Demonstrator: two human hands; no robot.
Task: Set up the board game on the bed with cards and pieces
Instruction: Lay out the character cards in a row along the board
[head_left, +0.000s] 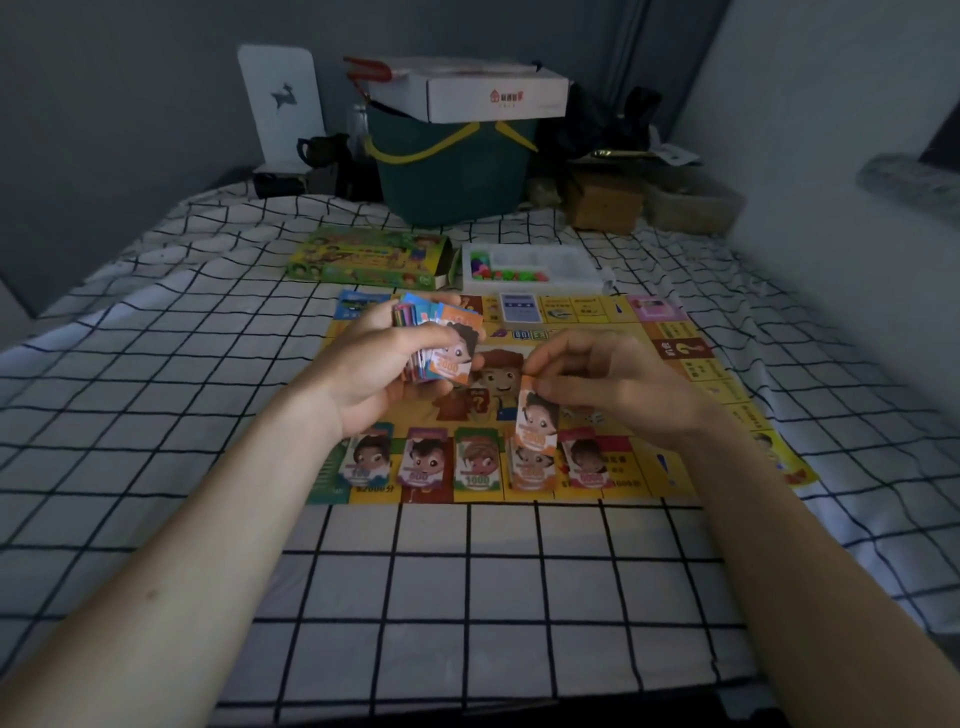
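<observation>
Checked bedding covers the bed (467, 571), where a yellow game board (670, 332) lies flat, with a green game box (369, 257) and a white tray (535, 270) of coloured pieces just beyond it. Five card piles (475, 467) line the board's near edge. The left hand (374, 364) grips a fanned stack of cards (441, 338), while the right hand (597, 379) pinches one orange card (537, 426) over the fourth pile.

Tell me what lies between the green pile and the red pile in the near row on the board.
The orange pile lies between the green pile and the red pile; the right hand holds an orange card just above it, in the head view.
</observation>
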